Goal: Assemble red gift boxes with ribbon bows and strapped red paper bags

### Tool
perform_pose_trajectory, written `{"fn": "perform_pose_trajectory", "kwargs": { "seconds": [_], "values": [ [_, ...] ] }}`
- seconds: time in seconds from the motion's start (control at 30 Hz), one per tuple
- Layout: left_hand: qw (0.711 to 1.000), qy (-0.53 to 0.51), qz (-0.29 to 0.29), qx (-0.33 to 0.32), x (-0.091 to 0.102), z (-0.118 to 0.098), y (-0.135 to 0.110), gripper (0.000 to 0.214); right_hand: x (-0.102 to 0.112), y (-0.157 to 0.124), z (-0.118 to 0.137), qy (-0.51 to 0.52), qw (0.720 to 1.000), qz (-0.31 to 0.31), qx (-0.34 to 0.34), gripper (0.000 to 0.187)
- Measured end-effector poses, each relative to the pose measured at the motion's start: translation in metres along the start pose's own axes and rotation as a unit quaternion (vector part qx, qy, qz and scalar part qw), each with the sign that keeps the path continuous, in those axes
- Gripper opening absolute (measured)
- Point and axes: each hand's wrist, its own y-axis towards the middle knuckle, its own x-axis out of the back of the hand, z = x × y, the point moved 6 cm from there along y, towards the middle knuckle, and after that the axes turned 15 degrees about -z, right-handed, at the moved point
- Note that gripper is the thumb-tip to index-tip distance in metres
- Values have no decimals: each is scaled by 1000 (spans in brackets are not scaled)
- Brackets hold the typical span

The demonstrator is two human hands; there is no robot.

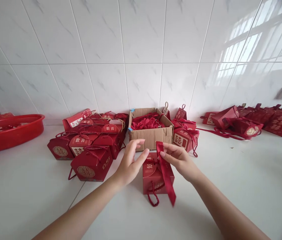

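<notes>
A red gift box (153, 180) with a twisted red cord (153, 199) stands on the white surface in front of me. A shiny red ribbon (165, 176) hangs over the box's right side, its cut end reaching below the box. My right hand (178, 159) pinches the upper part of this ribbon between thumb and fingers. Just left of the box top, my left hand (131, 163) has thumb and fingers apart, with nothing in it. Behind the gift box is an open cardboard box (150, 135) with a heap of red ribbons (147, 121) in it.
Several red gift boxes (91, 165) are grouped on the left. More gift boxes (183, 138) stand right of the cardboard box, and others (245, 125) lie far right. A red basin (13, 136) is at far left. A tiled wall (143, 43) runs behind.
</notes>
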Motion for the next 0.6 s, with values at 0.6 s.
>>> {"fn": "perform_pose_trajectory", "kwargs": {
  "seconds": [0.6],
  "values": [
    [996, -83, -29, 17, -24, -31, 4, 15, -1, -10, 1, -13, 997, -82, 2, 34]
  ]
}}
